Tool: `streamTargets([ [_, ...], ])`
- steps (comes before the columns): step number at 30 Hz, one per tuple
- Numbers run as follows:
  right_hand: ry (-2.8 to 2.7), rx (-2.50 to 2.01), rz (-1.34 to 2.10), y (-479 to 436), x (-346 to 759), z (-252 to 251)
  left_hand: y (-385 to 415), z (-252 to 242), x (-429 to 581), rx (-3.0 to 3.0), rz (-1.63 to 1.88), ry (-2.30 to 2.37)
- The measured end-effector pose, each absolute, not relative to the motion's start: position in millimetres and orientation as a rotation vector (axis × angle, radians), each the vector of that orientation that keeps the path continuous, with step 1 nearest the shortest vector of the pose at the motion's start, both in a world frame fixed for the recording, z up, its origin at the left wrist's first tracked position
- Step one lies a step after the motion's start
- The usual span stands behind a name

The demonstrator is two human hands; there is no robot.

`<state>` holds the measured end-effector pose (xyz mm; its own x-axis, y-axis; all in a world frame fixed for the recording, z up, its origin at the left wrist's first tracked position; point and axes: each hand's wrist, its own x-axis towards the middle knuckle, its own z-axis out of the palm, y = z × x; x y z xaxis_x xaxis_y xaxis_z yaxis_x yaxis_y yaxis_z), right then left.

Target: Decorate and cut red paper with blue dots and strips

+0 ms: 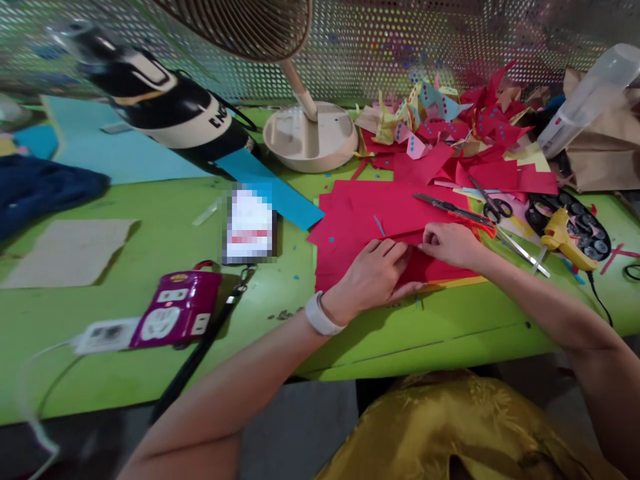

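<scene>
Red paper [350, 213] lies stacked on the green surface [265, 360], right of the frame's centre, its long axis running left to right and its layered, uneven ends facing left. The left hand [373, 277] lies across its lower middle, fingers bent and pointing toward the upper right; I cannot tell whether its grip grasps a sheet. The right hand [447, 245] meets the paper from the right, fingertips pointing left with thumb and forefinger close together; whether this grip pinches paper is too small to tell. Above it, a cutter [450, 208] slants from upper left to lower right, blade leftward.
</scene>
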<state>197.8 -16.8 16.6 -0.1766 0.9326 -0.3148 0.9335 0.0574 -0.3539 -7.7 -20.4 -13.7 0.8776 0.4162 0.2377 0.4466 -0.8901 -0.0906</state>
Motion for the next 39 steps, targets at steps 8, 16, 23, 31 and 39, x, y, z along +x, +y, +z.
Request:
streamTargets([
  [8, 2.281, 2.059, -0.872, -11.5, 200.9, 13.5, -20.0, -10.1, -11.0, -2.909, -0.345, -0.653],
  [16, 2.3, 2.06, -0.873, -11.1, 201.3, 12.2, -24.0, -5.4, -14.5, -2.949, -0.321, -0.652],
  [23, 2.314, 2.035, -0.855, -9.5, 203.9, 11.5, -13.4, 13.0, -20.4, -2.976, -0.262, -0.841],
  [31, 2.322, 2.019, -0.847, -10.2, 205.3, 12.8, 16.9, 20.7, 11.0, -3.352, -0.09, -1.861],
  [39, 2.318, 2.025, -0.823, -10.4, 203.8, 14.4, 27.7, 15.2, 17.6, -3.621, 0.156, -2.315],
])
